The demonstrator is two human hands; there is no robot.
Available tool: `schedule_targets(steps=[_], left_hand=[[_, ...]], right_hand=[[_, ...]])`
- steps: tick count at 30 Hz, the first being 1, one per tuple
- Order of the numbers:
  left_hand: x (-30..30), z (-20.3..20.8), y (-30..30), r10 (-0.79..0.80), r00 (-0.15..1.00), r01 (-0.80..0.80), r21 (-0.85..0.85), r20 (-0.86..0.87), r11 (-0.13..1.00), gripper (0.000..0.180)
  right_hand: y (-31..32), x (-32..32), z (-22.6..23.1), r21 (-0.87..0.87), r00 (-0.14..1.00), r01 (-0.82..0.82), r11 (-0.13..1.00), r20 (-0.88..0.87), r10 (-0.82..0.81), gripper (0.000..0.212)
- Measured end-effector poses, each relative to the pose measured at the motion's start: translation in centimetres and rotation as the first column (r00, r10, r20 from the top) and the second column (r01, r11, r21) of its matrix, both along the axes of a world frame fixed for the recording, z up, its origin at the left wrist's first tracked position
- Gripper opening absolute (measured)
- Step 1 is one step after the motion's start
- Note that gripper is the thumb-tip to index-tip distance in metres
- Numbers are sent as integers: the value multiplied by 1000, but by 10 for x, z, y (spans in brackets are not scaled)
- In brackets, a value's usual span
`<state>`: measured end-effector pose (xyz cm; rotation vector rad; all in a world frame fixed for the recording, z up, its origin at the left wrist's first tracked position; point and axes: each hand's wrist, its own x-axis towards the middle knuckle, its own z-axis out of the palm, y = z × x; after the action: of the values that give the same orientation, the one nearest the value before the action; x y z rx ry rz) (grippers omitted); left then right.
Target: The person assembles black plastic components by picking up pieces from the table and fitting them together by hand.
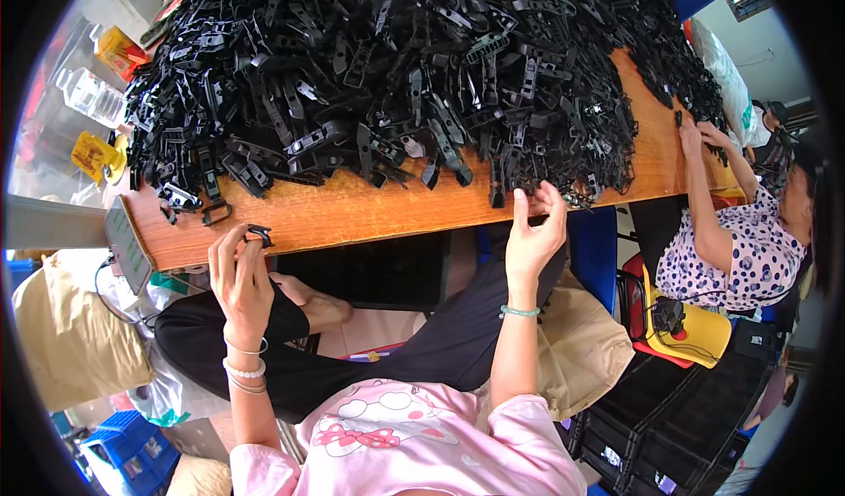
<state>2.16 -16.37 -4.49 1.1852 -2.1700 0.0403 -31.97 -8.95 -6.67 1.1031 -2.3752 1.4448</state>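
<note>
We seem mid-picking: left hand (240,286) (nine o'clock) pinches a black part (260,234); right hand (535,239) (three o'clock), grip unclear, should pinch another.

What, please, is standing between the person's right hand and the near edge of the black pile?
Nothing visible stands in the way. The right hand is at the near edge of the pile of black plastic parts, over the wooden tabletop. Whether it touches a part is unclear.
</note>
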Motion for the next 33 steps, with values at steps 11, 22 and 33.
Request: schedule_targets(steps=[11, 22, 33], left_hand=[[-29, -5, 10, -119, 986, 118, -19, -114, 993, 21], [-63, -1, 22, -248, 923, 279, 69, -293, 958, 25], [-86, 24, 39, 575, 340, 846, 510, -744, 158, 25]], right_hand=[[12, -6, 12, -147, 842, -72, 987, 522, 139, 8], [22, 3, 39, 187, 989, -146, 971, 42, 141, 18], [40, 14, 18, -154, 977, -151, 976, 128, 171, 10]])
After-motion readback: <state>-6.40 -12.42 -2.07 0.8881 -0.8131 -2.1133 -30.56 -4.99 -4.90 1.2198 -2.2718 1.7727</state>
